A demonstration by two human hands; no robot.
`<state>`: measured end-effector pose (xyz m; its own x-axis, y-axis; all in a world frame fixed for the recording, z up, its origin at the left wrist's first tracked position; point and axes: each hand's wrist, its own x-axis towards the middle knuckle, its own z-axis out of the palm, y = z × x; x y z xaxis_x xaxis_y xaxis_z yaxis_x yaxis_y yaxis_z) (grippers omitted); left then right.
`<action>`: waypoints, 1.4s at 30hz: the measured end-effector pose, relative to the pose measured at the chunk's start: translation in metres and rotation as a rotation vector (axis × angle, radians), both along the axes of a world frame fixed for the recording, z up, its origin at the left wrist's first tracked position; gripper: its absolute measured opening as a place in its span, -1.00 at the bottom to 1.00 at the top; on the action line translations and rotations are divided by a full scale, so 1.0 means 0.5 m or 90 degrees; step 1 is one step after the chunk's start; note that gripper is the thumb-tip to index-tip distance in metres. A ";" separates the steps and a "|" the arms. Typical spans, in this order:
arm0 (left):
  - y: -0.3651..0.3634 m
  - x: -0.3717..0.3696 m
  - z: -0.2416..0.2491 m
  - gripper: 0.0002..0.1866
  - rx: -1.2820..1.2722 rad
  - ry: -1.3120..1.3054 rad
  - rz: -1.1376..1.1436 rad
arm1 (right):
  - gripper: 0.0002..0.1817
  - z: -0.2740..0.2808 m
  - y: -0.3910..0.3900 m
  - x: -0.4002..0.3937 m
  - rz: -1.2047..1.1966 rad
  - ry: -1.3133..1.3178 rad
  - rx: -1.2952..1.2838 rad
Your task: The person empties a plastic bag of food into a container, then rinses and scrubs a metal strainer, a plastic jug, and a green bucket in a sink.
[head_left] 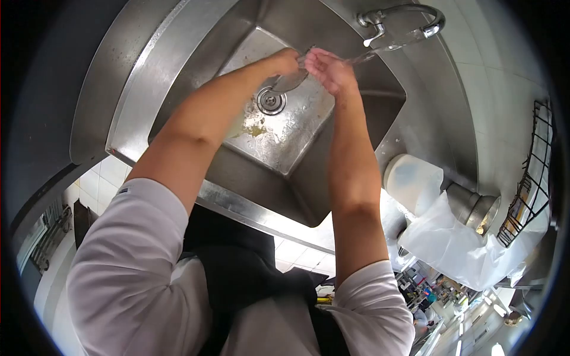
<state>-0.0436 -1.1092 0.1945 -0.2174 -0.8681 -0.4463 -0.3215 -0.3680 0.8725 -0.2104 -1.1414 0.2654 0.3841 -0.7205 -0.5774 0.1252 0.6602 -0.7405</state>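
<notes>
Over the steel sink basin (237, 127), my left hand (284, 63) is closed around the upper edge of a thin, shiny, rounded thing (289, 82). That thing looks partly see-through and hangs tilted above the drain (271, 101); I cannot tell its exact kind. My right hand (331, 70) is beside it, palm turned up, its curled fingers pressed together right at its upper edge. A stream of water (363, 57) runs from the faucet (409, 15) onto my right hand. Whatever lies inside those right fingers is hidden.
Yellowish food residue (255, 130) lies on the basin floor. Right of the sink stand a white tub (412, 181) and a metal pot (469, 204), with a clear plastic bag (445, 243) in front. A black wire rack (528, 178) is on the far right.
</notes>
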 end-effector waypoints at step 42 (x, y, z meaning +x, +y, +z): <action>-0.036 -0.099 0.089 -0.69 -0.239 -0.077 0.014 | -0.79 0.437 0.354 -0.906 -0.240 0.952 -0.273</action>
